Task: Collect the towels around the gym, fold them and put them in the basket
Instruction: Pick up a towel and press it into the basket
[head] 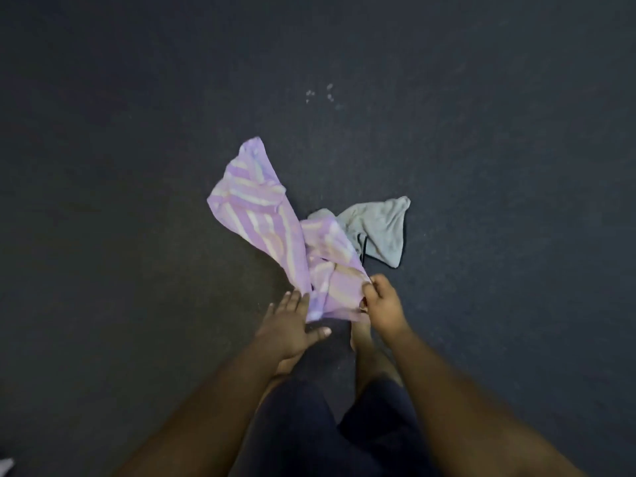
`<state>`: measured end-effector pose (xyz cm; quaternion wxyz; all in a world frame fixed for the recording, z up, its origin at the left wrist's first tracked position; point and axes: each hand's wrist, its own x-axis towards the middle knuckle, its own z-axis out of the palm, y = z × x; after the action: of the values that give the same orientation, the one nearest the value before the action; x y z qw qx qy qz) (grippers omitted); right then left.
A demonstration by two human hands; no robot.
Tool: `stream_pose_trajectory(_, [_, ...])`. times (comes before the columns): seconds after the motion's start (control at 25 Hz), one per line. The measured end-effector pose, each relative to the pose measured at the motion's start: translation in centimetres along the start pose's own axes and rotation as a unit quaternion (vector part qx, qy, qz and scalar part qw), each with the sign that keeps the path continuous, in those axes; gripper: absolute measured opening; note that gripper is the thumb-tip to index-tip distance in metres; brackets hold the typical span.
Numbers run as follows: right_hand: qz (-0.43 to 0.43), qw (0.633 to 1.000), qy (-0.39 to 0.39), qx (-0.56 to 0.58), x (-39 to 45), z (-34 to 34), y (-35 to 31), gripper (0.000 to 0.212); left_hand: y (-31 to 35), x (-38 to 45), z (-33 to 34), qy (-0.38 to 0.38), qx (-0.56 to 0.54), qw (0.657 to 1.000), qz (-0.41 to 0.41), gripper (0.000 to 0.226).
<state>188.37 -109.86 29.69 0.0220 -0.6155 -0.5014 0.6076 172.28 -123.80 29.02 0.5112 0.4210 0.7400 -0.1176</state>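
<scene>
**Supervisor:** Which step am I looking at?

**Operator:** I'd call it collecting, just turning into folding. I have the crumpled lilac towel with pale cream and blue stripes (272, 232) lifted at centre frame. It trails from upper left of centre down to my hands at lower centre. No basket is in view.

**Supervisor:** And the hands?

**Operator:** My right hand (382, 304) is clenched on the towel's lower right edge, fingers curled round the cloth. My left hand (287, 325) is released, fingers straight and spread, flat against the lower left edge without gripping. Both forearms reach forward and down from the bottom of the frame.

**Supervisor:** Anything else?

**Operator:** A light grey cloth with a dark cord (377, 230) is just right of centre, partly behind the striped towel. Whether I hold it or it lies on the dark speckled rubber floor (137, 132), I cannot tell.

**Supervisor:** Next move?

**Operator:** In my judgement, the left hand needs to find a corner and pinch it, then both hands should pull apart to spread the towel flat before the first fold.
</scene>
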Motion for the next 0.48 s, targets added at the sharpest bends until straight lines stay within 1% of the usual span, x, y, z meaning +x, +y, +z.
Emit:
stream_pose_trajectory(0.08, [-0.014, 1.000, 0.017, 0.014, -3.5, -0.7, -1.0, 0.020, 0.9, -2.7, -1.8, 0.011, 0.014, 1.000, 0.022, 0.105])
stream_pose_trajectory(0.16, [-0.044, 0.997, 0.042, -0.038, -7.5, -1.7, -1.8, 0.022, 1.3, -5.8, -3.6, 0.031, 0.054, 0.997, 0.052, 0.105])
stream_pose_trajectory(0.2, [-0.056, 0.993, 0.070, -0.072, -9.8, -2.0, -2.3, 0.022, 1.4, -7.4, -4.2, 0.035, 0.082, 0.994, 0.070, 0.106])
stream_pose_trajectory(0.28, [-0.066, 0.984, 0.144, -0.078, -15.0, -2.5, -2.9, 0.020, 1.6, -11.0, -5.0, 0.045, 0.142, 0.983, 0.107, 0.106])
stream_pose_trajectory(0.36, [-0.049, 0.976, 0.199, -0.074, -20.0, -3.1, -2.3, 0.021, 1.6, -14.1, -5.1, 0.058, 0.185, 0.972, 0.130, 0.105])
stream_pose_trajectory(0.48, [0.008, 0.962, 0.259, -0.091, -27.1, -4.4, 0.4, 0.023, 2.3, -17.7, -4.9, 0.053, 0.231, 0.957, 0.165, 0.107])
